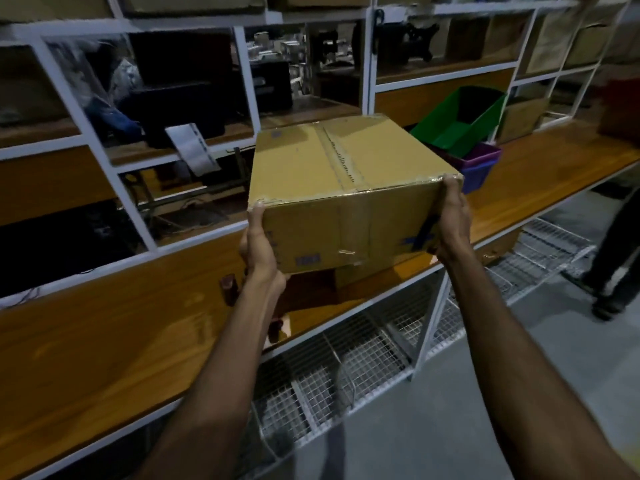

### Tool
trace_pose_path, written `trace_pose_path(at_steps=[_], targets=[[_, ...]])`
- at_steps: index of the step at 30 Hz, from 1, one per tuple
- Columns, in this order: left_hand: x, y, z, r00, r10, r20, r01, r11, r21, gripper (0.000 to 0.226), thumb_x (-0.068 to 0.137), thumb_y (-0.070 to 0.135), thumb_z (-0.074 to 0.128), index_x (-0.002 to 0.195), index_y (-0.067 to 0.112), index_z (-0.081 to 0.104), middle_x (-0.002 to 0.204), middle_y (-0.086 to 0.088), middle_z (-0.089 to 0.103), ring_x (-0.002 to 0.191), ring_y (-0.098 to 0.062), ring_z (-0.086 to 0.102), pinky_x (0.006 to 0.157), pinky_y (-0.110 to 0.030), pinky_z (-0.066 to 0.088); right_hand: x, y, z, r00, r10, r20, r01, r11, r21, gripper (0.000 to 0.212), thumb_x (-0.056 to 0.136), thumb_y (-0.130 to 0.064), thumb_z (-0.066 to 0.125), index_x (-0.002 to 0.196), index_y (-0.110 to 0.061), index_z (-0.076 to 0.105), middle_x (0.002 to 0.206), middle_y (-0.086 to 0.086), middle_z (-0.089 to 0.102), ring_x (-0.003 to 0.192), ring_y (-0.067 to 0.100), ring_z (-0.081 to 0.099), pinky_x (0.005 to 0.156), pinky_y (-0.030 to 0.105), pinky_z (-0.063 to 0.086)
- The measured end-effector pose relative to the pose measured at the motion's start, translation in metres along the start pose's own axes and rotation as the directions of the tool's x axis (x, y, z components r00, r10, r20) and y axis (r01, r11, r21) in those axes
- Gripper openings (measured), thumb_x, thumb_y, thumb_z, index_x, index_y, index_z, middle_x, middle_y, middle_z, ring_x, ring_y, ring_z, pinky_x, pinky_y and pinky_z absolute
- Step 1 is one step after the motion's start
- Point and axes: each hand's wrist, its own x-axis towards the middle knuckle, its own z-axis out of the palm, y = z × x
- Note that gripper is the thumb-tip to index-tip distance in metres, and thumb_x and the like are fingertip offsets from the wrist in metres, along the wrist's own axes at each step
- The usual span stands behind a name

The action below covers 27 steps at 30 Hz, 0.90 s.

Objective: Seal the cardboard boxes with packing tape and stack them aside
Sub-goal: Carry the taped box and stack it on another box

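Taped brown cardboard box (346, 192) held clear of wooden tabletop (104, 341); left hand (259, 247) and right hand (450, 223) clasp opposite near corners. Stiff, probably light; weight unclear in dim view. Best grip: side walls, low.

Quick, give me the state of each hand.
Left hand: holds the cardboard box at its left side.
Right hand: holds the same box at its right side.

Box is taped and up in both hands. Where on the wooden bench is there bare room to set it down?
The cardboard box is gripped by the left hand and right hand. The wooden bench is bare left of the small brown cylinder, and again at its far right end beyond the purple bins. It is crowded under the box, where another box sits, and around the green bin.
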Motion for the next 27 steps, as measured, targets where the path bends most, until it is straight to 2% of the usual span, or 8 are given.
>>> trace_pose_path(at_steps=[5,9,14,17,19,21,24,27], targets=[[0.032,-0.037,0.069,0.999,-0.003,-0.054,0.003,1.0,0.013,0.084,0.062,0.076,0.077,0.119,0.015,0.072,0.108,-0.014,0.079,0.094,-0.037,0.076,0.069,-0.056,0.061,0.099,-0.001,-0.008,1.0,0.019,0.022,-0.019,0.999,-0.026,0.077,0.094,-0.079,0.048,0.146,-0.023,0.056,0.125,0.0,0.058,0.114,0.026,0.057,0.098,0.051,0.052],[0.067,-0.066,0.099,0.996,-0.02,-0.085,0.02,1.0,0.007,0.09,0.051,0.081,0.083,0.12,0.024,0.07,0.116,-0.009,0.076,0.102,-0.037,0.073,0.082,-0.071,0.057,0.157,0.002,-0.009,0.998,0.039,0.046,-0.038,0.999,-0.028,0.072,0.098,-0.072,0.052,0.148,-0.021,0.054,0.129,0.002,0.053,0.119,0.027,0.052,0.098,0.049,0.049],[0.069,-0.069,0.135,0.996,-0.023,-0.087,0.028,0.998,0.062,0.058,0.084,0.052,0.082,0.133,0.027,0.063,0.112,0.002,0.071,0.098,-0.027,0.068,0.075,-0.062,0.057,0.205,0.02,-0.008,0.992,0.016,0.123,-0.006,0.996,-0.088,0.085,0.092,-0.075,0.06,0.16,-0.027,0.04,0.153,0.004,0.051,0.135,0.029,0.051,0.113,0.054,0.046],[0.074,-0.07,0.144,0.997,-0.018,-0.074,0.024,0.996,0.081,0.069,0.08,0.056,0.085,0.139,0.028,0.06,0.128,0.002,0.066,0.113,-0.032,0.062,0.089,-0.079,0.048,0.229,0.031,-0.004,0.986,0.054,0.158,-0.036,0.993,-0.114,0.096,0.082,-0.081,0.066,0.161,-0.035,0.037,0.159,0.002,0.048,0.14,0.032,0.049,0.113,0.063,0.044],[0.078,-0.071,0.141,0.999,-0.011,-0.053,0.016,0.995,0.101,0.083,0.068,0.066,0.088,0.138,0.031,0.06,0.137,0.0,0.063,0.123,-0.035,0.059,0.089,-0.084,0.044,0.236,0.034,-0.001,0.984,0.057,0.17,-0.035,0.991,-0.129,0.101,0.078,-0.085,0.067,0.161,-0.037,0.034,0.16,0.002,0.046,0.141,0.032,0.048,0.114,0.063,0.043],[0.077,-0.072,0.131,1.0,-0.004,-0.021,0.007,0.985,0.175,0.094,0.062,0.073,0.088,0.141,0.031,0.057,0.14,0.001,0.061,0.126,-0.032,0.059,0.087,-0.079,0.05,0.236,0.033,0.0,0.984,0.055,0.171,-0.028,0.987,-0.156,0.109,0.078,-0.087,0.066,0.166,-0.036,0.026,0.165,0.003,0.04,0.146,0.033,0.044,0.117,0.06,0.041],[0.068,-0.075,0.11,0.999,0.011,0.051,-0.027,0.947,0.32,0.066,0.092,0.052,0.075,0.148,0.027,0.052,0.142,0.004,0.059,0.131,-0.025,0.056,0.097,-0.068,0.052,0.224,0.039,-0.001,0.982,0.064,0.179,-0.025,0.977,-0.21,0.102,0.095,-0.069,0.062,0.171,-0.027,0.007,0.172,0.009,0.029,0.153,0.035,0.035,0.123,0.054,0.036],[0.054,-0.087,0.075,0.992,-0.007,0.128,-0.06,0.857,0.512,0.05,0.101,0.04,0.066,0.147,0.025,0.054,0.147,0.004,0.057,0.131,-0.019,0.056,0.104,-0.057,0.052,0.212,0.07,-0.008,0.983,0.082,0.165,-0.026,0.949,-0.315,0.101,0.094,-0.06,0.068,0.17,-0.029,0.008,0.171,0.01,0.033,0.153,0.039,0.037,0.121,0.058,0.039]])
